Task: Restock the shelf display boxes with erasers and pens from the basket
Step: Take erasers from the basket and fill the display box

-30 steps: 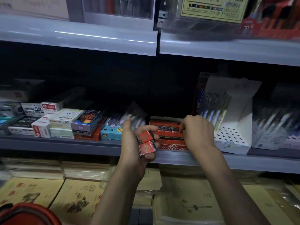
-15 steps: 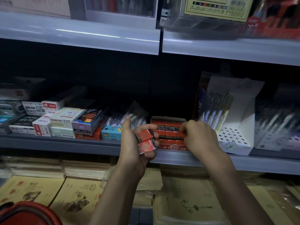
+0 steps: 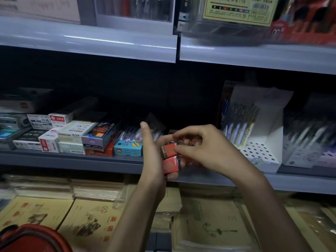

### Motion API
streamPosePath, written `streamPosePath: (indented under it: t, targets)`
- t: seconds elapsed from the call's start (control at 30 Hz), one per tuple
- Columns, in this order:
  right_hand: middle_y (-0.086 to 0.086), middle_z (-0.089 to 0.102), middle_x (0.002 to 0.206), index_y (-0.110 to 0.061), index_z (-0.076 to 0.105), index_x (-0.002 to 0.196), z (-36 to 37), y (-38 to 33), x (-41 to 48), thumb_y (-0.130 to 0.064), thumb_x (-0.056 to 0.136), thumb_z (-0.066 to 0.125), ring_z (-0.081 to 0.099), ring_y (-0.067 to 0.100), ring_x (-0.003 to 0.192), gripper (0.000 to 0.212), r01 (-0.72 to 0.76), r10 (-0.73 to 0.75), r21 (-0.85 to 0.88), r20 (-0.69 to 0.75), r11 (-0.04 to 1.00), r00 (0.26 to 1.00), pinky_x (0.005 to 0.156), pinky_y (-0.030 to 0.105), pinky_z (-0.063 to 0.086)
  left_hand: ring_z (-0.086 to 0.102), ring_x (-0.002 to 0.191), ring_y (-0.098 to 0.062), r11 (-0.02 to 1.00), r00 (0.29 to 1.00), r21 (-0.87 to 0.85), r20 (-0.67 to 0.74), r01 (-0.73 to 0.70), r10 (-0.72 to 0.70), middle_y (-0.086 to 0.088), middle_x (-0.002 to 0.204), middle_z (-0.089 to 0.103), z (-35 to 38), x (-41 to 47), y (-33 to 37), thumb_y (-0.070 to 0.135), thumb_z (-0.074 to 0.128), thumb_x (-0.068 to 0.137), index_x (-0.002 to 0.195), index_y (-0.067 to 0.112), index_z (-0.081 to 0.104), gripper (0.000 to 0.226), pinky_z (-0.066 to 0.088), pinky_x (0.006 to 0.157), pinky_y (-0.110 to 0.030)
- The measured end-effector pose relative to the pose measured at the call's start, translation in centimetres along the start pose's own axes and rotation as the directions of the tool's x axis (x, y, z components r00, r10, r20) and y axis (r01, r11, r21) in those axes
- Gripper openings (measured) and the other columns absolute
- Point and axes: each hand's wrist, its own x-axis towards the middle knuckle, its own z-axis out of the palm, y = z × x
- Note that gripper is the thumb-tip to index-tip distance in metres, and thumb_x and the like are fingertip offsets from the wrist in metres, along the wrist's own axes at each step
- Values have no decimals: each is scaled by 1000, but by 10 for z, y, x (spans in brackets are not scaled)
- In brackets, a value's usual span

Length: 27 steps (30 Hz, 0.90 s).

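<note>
Erasers (image 3: 170, 160) first: two small blocks in red sleeves, stacked one on the other, sitting just toward 6 o'clock from the middle of my feed. The top eraser (image 3: 168, 151) has a pale end with "2B" printed on it. The bottom eraser (image 3: 171, 166) shows some white lettering I can't read and a dark end poking out of the sleeve.

The left hand (image 3: 152, 160) cups both of them, fingers curled underneath and the thumb sticking straight up. The right hand (image 3: 211, 148) is right up against it, thumb and index finger closing on the top eraser in a pinch.

Behind that hand there's the red eraser display box (image 3: 192, 163) on the grey shelf (image 3: 72, 159), mostly covered, so I can't tell how full it is.

What changed: half a second back the right hand was reaching into that box, well clear of the left. Now it's pulled back to the stack. The left hand has barely budged and holds the same two.

Red basket (image 3: 27, 239) pokes in at 7 o'clock, and a white pen box (image 3: 260, 153) stands at 4 o'clock.
</note>
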Motion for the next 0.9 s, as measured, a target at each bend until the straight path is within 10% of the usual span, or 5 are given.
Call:
streamPosePath:
  t: [0.4, 0.9]
  targets:
    - [11, 73, 93, -14, 70, 105, -16, 1, 3, -6, 97, 67, 75, 18, 79, 12, -73, 103, 285, -93, 956, 990, 69, 28, 62, 47, 41, -12, 977, 987, 214, -156, 4, 30, -7, 62, 63, -2, 2, -1, 37, 43, 108, 110, 3, 68, 42, 24, 35, -15]
    - [-5, 75, 73, -31, 73, 79, 38, 47, 52, -25, 85, 83, 72, 8, 64, 13, -239, 239, 23, -175, 971, 955, 71, 35, 63, 49, 42, -12, 917, 972, 399, -222, 13, 83, -2, 55, 57, -11, 9, -10, 22, 47, 104, 107, 9, 64, 22, 30, 38, -18]
